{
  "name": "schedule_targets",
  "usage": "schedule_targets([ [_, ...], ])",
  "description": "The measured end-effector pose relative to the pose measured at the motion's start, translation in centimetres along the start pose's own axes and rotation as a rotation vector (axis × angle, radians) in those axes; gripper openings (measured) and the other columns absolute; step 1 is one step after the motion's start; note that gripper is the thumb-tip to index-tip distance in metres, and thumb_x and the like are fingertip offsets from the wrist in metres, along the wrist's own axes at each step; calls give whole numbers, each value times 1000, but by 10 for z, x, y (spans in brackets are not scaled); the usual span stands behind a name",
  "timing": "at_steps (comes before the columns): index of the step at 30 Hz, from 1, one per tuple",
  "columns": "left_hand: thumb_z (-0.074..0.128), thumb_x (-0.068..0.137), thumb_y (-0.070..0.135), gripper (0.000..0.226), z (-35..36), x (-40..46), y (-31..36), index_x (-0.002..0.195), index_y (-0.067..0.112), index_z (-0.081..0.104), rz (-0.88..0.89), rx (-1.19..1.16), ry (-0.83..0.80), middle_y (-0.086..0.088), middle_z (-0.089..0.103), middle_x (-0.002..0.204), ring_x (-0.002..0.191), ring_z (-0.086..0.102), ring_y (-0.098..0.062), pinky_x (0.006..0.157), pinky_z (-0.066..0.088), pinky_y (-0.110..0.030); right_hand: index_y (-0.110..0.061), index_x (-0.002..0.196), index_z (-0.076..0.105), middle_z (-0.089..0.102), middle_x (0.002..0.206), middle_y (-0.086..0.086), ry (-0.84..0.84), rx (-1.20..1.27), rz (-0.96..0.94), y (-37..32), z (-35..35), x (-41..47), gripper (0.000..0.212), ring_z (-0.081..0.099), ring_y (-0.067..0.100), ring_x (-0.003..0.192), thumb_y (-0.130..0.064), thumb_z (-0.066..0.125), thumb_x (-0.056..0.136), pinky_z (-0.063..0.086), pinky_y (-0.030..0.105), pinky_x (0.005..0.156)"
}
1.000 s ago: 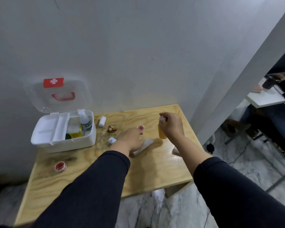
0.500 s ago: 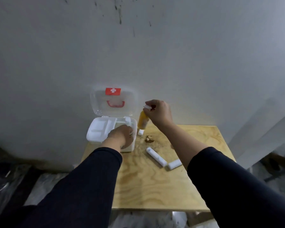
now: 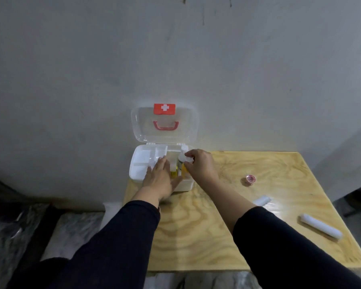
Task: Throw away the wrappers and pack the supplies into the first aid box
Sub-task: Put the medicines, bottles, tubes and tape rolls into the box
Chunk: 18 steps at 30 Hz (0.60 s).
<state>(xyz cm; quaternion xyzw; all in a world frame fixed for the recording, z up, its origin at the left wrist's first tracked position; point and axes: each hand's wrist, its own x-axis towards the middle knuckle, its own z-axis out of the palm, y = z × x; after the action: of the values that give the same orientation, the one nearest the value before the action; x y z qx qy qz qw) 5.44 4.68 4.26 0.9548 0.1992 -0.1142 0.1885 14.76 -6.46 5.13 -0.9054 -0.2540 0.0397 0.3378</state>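
The orange bottle (image 3: 183, 171) stands upright in the right-hand compartment of the first aid box (image 3: 140, 163), only a strip of its body and its white cap showing past the hand. The right hand (image 3: 198, 163) pinches that cap, its fingers (image 3: 188, 157) curled closed around the top. The left hand (image 3: 159, 180) lies flat and spread across the front of the box, holding nothing (it appears to steady the box). The clear lid (image 3: 165, 124), marked with a red cross, stands open against the wall behind.

By judgement, the bottle is light, rigid and smooth-sided; the cap is the surest place to hold it while it is lowered, and it could tip if released before it seats among the neighbouring contents, which are too hidden to identify.

On the tabletop (image 3: 196, 236), well apart from the box, lie a small red-rimmed roll (image 3: 249, 179), a short white roll (image 3: 262, 200) and a longer white roll (image 3: 321, 226). These look soft and light, best taken around the middle, and are not yet packed.
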Motion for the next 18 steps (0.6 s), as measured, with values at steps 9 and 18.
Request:
schedule_targets([
  [9, 21, 96, 57, 77, 14, 4, -10, 152, 10, 0, 40, 25, 10, 0, -17, 161, 148, -12, -16, 119, -11, -37, -9, 119, 64, 66, 118, 11, -27, -71, -5, 3, 12, 3, 35, 59, 25, 109, -8, 62, 84, 46, 29, 90],
  [18, 42, 93, 47, 61, -13, 12, 4, 142, 11, 34, 69, 122, 108, -8, 34, 150, 139, 32, -27, 116, 22, -45, -16, 117, 65, 66, 121, 5, -15, -40, 60, 24, -23, -6, 31, 59, 21, 109, -12, 61, 86, 44, 26, 89],
])
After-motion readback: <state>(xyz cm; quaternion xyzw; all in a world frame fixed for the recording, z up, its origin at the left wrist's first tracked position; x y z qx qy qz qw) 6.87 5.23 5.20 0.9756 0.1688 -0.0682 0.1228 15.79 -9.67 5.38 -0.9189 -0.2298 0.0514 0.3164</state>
